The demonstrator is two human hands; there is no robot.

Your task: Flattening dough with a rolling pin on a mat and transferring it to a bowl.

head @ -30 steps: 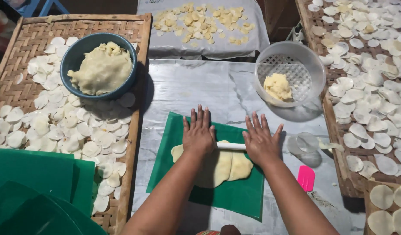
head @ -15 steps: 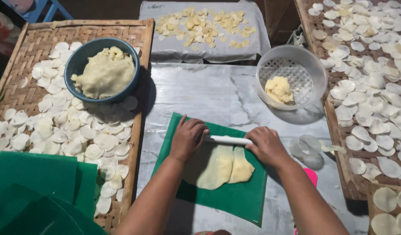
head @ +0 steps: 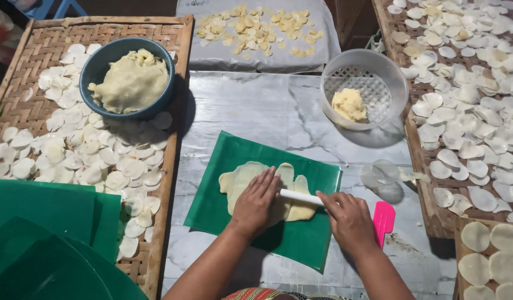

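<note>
Both hands are pressing a white rolling pin [head: 301, 196] across flattened dough [head: 242, 179] on the green sheet [head: 309, 236] at the bench's near edge, left hand [head: 256, 201] flat, right hand [head: 350, 219] loosely curled, dough already thin but uncut, more waiting in the blue bowl [head: 98, 64].

Bare tabletop [head: 256, 105] ahead (trays [head: 167, 83] flank it)

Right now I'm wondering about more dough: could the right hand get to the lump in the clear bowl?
Probably yes: the right hand rests on the roller, and only bare tabletop lies between it and the clear bowl.
</note>
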